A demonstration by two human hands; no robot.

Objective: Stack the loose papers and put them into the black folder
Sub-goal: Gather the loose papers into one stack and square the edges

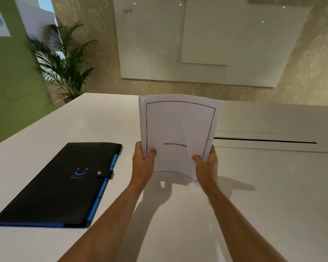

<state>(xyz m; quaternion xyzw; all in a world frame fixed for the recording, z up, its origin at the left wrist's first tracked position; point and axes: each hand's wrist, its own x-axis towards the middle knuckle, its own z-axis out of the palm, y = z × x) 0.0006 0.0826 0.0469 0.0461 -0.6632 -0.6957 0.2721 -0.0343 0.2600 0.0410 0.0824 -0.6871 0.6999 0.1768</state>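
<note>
A stack of white papers (180, 127) stands upright above the middle of the white table, its front sheet framed by a black border and printed upside down with "BIBLIOGRAPHY". My left hand (143, 159) grips the stack's lower left edge, thumb on the front. My right hand (206, 161) grips the lower right edge the same way. The black folder (59, 186) lies flat on the table to the left of my hands. It is closed by a snap strap, with blue tabs along its right side and a blue smile mark on the cover.
The white table (254, 205) has a long cable slot (263, 140) to the right of the papers. A potted palm (64, 61) stands beyond the far left corner. White boards (197, 44) hang on the patterned wall behind.
</note>
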